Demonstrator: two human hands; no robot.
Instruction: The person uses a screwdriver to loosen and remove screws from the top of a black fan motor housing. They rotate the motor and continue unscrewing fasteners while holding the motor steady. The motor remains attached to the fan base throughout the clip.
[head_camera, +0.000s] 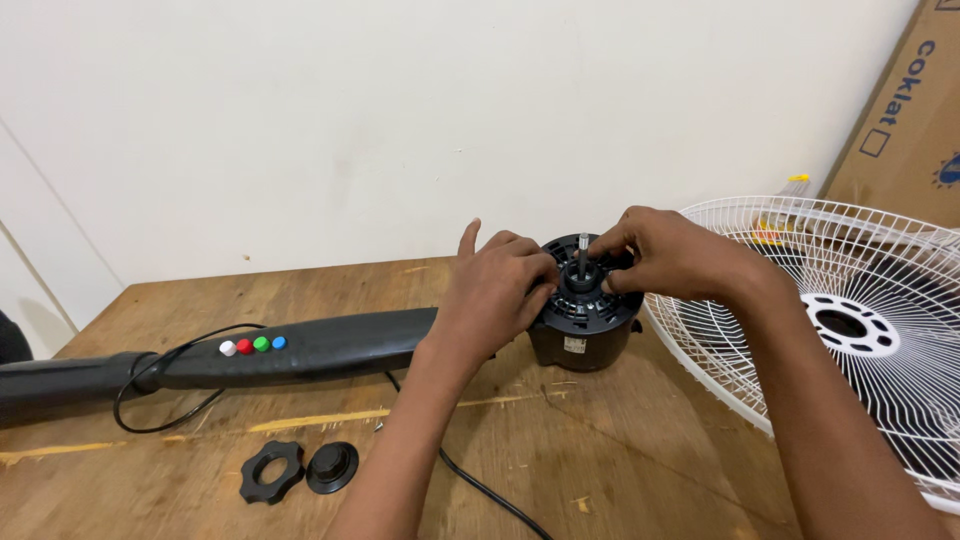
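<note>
A black fan motor (583, 330) stands upright on the wooden table (620, 460), its metal shaft (583, 248) pointing up. My left hand (495, 290) wraps the motor's left side, index finger lifted. My right hand (672, 258) comes from the right, its fingertips pinching a black part around the base of the shaft. The motor joins a black fan column (300, 348) lying to the left, which carries white, red, green and blue buttons (253, 345).
A white wire fan guard (860, 300) lies flat at the right, past the table's edge. A black lobed nut (271, 471) and a round black cap (332, 466) lie near the front. A black cord (480, 487) loops over the table. A cardboard box (905, 120) leans at the far right.
</note>
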